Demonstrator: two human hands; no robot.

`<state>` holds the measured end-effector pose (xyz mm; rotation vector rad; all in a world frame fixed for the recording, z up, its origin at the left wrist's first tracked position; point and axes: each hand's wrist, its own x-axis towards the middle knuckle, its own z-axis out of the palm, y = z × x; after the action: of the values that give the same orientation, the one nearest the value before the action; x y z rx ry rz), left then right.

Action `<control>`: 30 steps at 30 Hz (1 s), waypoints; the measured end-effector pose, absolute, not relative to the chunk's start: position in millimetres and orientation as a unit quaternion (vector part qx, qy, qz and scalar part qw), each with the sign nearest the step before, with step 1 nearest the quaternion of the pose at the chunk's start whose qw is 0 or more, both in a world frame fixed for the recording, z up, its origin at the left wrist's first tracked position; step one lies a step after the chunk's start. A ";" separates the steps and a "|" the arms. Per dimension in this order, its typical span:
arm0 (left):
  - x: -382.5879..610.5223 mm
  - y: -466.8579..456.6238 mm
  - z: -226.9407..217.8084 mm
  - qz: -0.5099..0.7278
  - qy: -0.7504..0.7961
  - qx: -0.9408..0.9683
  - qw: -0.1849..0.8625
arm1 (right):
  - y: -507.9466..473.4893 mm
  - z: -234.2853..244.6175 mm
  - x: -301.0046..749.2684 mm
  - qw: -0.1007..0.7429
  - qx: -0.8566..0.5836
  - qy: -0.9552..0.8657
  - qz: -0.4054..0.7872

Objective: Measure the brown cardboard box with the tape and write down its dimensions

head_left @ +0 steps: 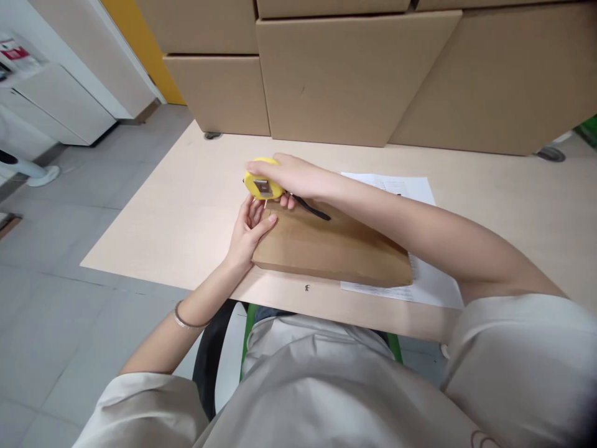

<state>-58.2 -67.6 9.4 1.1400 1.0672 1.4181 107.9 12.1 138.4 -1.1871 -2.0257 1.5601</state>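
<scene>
A yellow tape measure (263,179) is in my right hand (291,176), held above the left end of a flat brown cardboard box (326,246). The tape measure's black wrist strap (313,208) hangs down over the box. My left hand (247,231) grips the box's left end, the thumb on its top face and the fingers curled at the end, just below the tape measure. Whether the left fingers also touch the tape's end is hard to see. The box lies on the table, partly over printed paper sheets (436,283).
Large cardboard boxes (345,81) stand stacked along the back of the pale table (153,218). A small dark mark (306,288) shows near the table's front edge. A chair's black armrest (214,361) is below it; a white cabinet (69,106) stands at the far left.
</scene>
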 end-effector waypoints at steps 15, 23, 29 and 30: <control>-58.4 -69.7 18.3 0.555 0.462 0.462 0.515 | -13.6 141.4 268.1 0.238 -0.519 -0.670 0.474; -55.9 -74.0 24.0 0.558 0.472 0.459 0.505 | -35.7 116.7 357.0 0.282 -0.591 -0.590 0.471; -55.0 -76.9 28.5 0.555 0.481 0.457 0.501 | -39.2 107.9 346.2 0.295 -0.596 -0.576 0.476; -54.9 -77.1 28.9 0.554 0.482 0.457 0.502 | -39.1 107.2 345.2 0.298 -0.596 -0.574 0.476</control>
<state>-54.9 -77.1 28.9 1.1053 1.1647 1.3389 345.2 -39.1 107.2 -1.5830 -1.5263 1.2655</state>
